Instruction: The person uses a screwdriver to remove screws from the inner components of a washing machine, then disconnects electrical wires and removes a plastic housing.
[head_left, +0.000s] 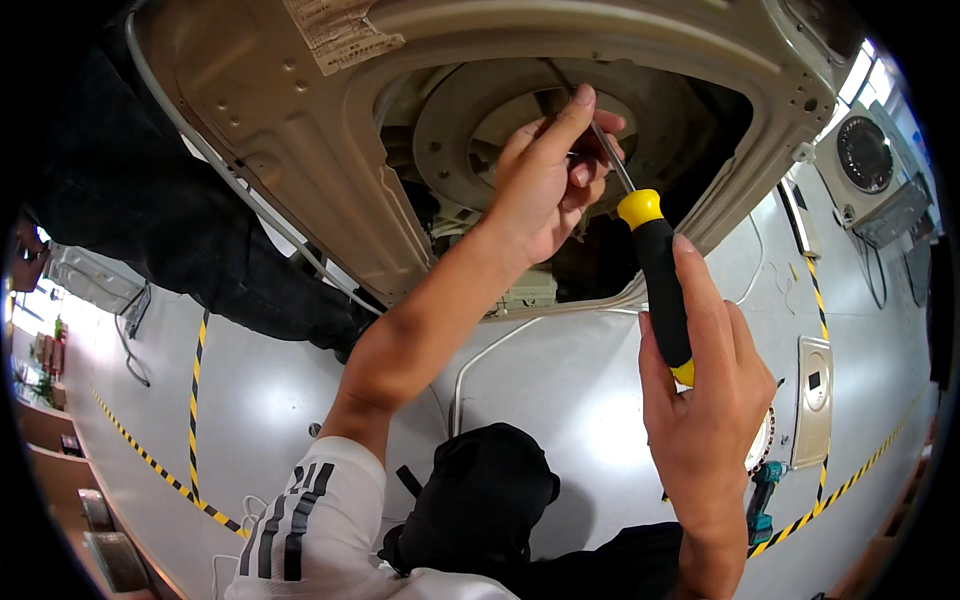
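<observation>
My right hand is closed around the black and yellow handle of a screwdriver, which slants up and away to the left. My left hand is closed, with thumb and fingers at the metal shaft, just below where it passes into the opening. Where the tip ends is hidden in the dark inside. Before me stands a beige metal appliance cabinet with a large squarish opening. Inside that opening sits a round tub part, partly covered by my left hand.
A person's dark-clothed leg is at the left beside the cabinet. A grey hose lies on the floor. A teal power drill and a beige panel are at right. A washing machine front stands far right.
</observation>
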